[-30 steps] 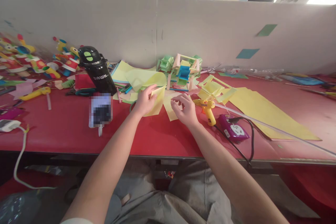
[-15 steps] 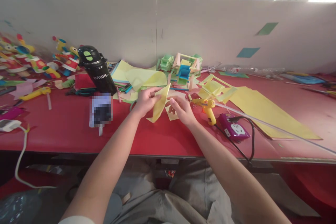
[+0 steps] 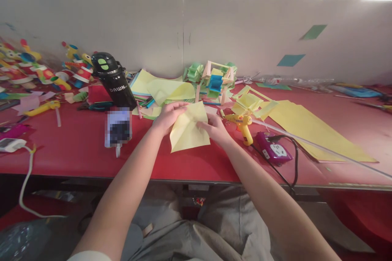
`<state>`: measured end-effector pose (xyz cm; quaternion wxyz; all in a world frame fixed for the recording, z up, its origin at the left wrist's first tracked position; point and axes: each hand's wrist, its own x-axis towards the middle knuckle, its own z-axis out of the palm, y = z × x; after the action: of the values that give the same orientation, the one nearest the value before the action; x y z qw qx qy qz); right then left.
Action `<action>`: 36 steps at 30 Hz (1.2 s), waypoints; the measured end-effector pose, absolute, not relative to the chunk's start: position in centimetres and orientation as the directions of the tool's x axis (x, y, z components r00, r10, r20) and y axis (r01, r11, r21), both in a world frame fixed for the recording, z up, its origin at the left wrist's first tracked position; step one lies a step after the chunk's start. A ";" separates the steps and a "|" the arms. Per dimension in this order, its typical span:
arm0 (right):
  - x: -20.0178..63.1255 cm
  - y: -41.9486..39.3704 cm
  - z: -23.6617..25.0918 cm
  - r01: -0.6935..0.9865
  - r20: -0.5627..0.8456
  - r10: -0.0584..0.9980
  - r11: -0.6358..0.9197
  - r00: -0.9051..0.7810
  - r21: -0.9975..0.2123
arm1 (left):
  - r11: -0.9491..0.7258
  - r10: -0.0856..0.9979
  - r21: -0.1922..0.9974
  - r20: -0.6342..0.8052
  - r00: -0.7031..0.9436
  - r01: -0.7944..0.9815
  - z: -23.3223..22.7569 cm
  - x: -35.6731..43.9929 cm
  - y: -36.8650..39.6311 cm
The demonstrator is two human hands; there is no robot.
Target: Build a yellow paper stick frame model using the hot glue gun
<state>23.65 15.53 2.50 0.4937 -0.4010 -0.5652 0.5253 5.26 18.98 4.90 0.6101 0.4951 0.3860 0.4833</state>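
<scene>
A creased yellow paper square (image 3: 190,130) is lifted just above the red table (image 3: 76,147), tilted toward me. My left hand (image 3: 167,116) grips its upper left edge. My right hand (image 3: 216,128) holds its right edge, partly hidden behind the sheet. Just beyond the hands lies a heap of yellow and green sheets (image 3: 162,89), with a small paper-and-stick model (image 3: 214,81) behind it.
A yellow glue gun (image 3: 241,124) and a purple power socket (image 3: 272,149) with a black cord lie right of my hands. A black bottle (image 3: 113,79) and a blurred card (image 3: 118,126) stand to the left. Colourful paper toys (image 3: 45,71) crowd the far left; large yellow sheets (image 3: 306,128) lie right.
The yellow paper came off the table: my left hand lifted it, my right hand took its other edge, and it now hangs spread open toward me.
</scene>
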 end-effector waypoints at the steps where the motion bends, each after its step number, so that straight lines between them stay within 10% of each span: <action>1: 23.7 15.6 2.4 -0.086 0.121 0.975 0.107 -0.188 -0.991 | 0.048 0.975 0.976 0.001 0.223 -0.214 5.0 5.1 19.1; 10: 24.4 17.2 1.1 -0.144 0.040 0.985 0.065 0.170 -0.987 | -0.181 0.777 0.981 0.187 0.600 -0.071 4.6 3.6 18.6; 19: 24.1 16.5 1.8 -0.200 0.089 0.994 0.099 0.059 -0.975 | -0.208 0.940 0.973 0.170 0.296 0.100 4.3 3.8 19.5; 36: 24.2 16.8 1.5 -0.295 0.111 0.994 0.105 -0.001 -0.950 | -0.164 0.922 0.986 0.149 0.356 0.013 4.4 1.6 20.1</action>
<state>24.16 16.83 1.48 0.5911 -0.3876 -0.4510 0.5450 1.56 20.13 4.38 0.5295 0.6306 0.3708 0.4294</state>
